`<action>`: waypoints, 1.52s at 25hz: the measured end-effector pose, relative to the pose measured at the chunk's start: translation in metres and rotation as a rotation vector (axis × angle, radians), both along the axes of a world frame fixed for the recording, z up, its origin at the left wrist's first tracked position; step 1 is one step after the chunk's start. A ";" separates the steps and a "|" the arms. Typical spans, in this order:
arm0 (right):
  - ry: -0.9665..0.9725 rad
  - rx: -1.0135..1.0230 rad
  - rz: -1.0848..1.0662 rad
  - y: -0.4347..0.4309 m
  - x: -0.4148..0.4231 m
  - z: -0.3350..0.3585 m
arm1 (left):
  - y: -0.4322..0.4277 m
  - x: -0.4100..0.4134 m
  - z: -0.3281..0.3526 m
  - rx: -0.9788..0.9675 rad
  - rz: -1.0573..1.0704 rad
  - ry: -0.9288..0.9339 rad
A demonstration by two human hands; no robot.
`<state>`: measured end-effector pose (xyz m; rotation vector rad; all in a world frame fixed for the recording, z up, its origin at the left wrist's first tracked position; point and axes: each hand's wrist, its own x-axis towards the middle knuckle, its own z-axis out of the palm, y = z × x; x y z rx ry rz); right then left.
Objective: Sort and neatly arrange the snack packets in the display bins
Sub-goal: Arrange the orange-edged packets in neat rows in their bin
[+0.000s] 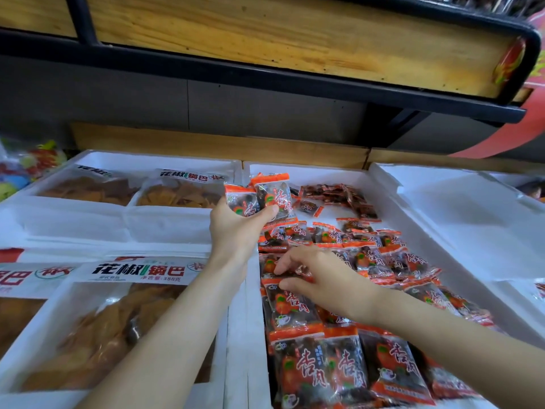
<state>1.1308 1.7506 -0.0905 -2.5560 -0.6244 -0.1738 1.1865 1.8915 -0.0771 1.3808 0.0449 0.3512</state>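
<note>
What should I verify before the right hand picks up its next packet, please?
1. Grip: the left hand clamps its held packets under the thumb: ok.
2. Pinch: the right hand touches the top edge of an orange packet; whether it holds it: cannot tell.
3. The middle pile lined up: not ok, packets overlap at angles.
4. The near row tidy: ok, side by side.
5. Free space in the middle bin: ok, bare white patch towards the back.
</note>
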 end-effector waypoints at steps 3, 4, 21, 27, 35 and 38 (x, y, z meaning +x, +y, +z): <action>-0.098 0.037 -0.086 -0.010 -0.009 0.010 | 0.000 -0.002 -0.001 0.019 -0.012 0.010; -0.105 0.040 -0.132 -0.017 -0.013 0.015 | 0.000 -0.002 -0.001 0.020 -0.017 0.013; 0.081 0.038 -0.164 -0.040 -0.009 0.003 | -0.005 -0.009 -0.002 0.079 -0.062 0.033; -0.088 0.246 -0.301 -0.039 -0.016 0.010 | -0.009 -0.012 -0.002 0.042 -0.158 0.084; 0.124 0.654 -0.310 -0.026 -0.011 0.034 | -0.014 -0.029 0.003 0.046 -0.468 0.093; 0.155 0.675 -0.303 -0.031 -0.012 0.036 | -0.017 -0.031 0.002 0.040 -0.459 0.068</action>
